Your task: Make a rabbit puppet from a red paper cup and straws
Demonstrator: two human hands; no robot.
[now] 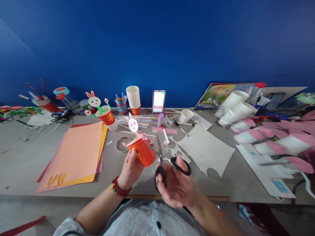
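My left hand (pixel 132 167) is closed around a red paper cup (pixel 144 152) with yellow lettering, tilted over on its side. From the cup's mouth rises a white paper rabbit head (pixel 133 125) with pink ears, along with small paper paws. In my right hand (pixel 176 186) is a pair of scissors (pixel 161 159) with black handles; thumb and fingers sit in the loops and the blades are spread apart. One blade reaches close to the cup, but whether it touches cannot be made out. Behind the cup a roll of tape (pixel 121 144) lies on the table.
Coloured paper sheets (pixel 81 150) lie at left. A finished-looking rabbit cup (pixel 105 115) stands behind them. Straws (pixel 137 119), a marker (pixel 165 134) and cut white paper (pixel 206 147) spread across the middle. Pink-and-white paper cups (pixel 267 147) fill the right side. A phone (pixel 158 101) stands at the wall.
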